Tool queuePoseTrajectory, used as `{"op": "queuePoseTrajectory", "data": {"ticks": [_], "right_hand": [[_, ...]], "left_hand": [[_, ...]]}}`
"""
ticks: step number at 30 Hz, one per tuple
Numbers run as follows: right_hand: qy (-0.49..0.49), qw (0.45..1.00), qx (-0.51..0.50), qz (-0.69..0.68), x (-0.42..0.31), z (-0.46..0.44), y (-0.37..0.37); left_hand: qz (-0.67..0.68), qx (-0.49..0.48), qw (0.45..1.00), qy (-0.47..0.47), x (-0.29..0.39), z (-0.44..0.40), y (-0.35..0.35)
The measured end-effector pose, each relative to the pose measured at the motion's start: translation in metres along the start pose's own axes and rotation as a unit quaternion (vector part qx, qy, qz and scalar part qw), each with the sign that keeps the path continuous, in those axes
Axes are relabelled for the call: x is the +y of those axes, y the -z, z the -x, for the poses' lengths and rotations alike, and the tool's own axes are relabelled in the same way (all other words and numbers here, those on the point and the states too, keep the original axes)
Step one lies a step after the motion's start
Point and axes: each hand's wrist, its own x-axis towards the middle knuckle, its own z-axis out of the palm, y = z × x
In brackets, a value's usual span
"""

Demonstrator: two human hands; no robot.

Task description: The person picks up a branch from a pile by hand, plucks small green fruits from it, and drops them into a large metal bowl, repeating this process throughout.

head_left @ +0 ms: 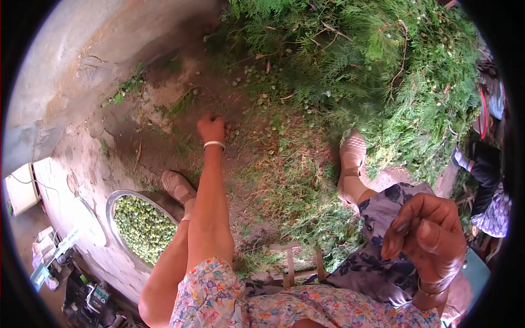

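My left hand [212,129] reaches out low over the bare earth floor, its fingers curled closed; a white bracelet is round the wrist. What those fingers hold, if anything, is too small to make out. Close to me on the right, my right hand [429,232] is raised above my patterned trouser leg, thumb and fingers bent together. Nothing I can name shows between them, and the fingertips look dark. Beyond both hands lies a large heap of green conifer sprigs [377,71], with small pale cones among them. Loose clippings [279,164] cover the ground between my feet.
A round metal basin [113,218] full of small green cones stands at the left, by my leg. A worn wall [93,60] rises behind it. Machinery [98,298] is at lower left. Another person's dark-clothed leg [485,183] shows at the right edge.
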Motion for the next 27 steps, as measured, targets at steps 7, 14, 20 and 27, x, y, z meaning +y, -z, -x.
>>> {"op": "queuePoseTrajectory", "data": {"ticks": [7, 14, 20, 27], "right_hand": [[-0.005, 1.0, 0.0, 0.001, 0.0, 0.005, 0.001], [-0.013, 1.0, -0.013, -0.011, -0.003, 0.012, 0.011], [-0.027, 0.999, -0.02, -0.005, -0.003, 0.014, 0.015], [0.014, 1.0, 0.011, 0.004, -0.001, 0.017, 0.012]], "left_hand": [[-0.286, 0.035, 0.875, -0.389, -0.053, 0.026, -0.009], [0.009, -0.134, 0.99, -0.036, -0.04, 0.073, -0.01], [-0.2, -0.132, 0.95, -0.202, -0.076, 0.114, -0.049], [-0.084, -0.225, 0.97, -0.025, -0.081, 0.089, -0.027]]}}
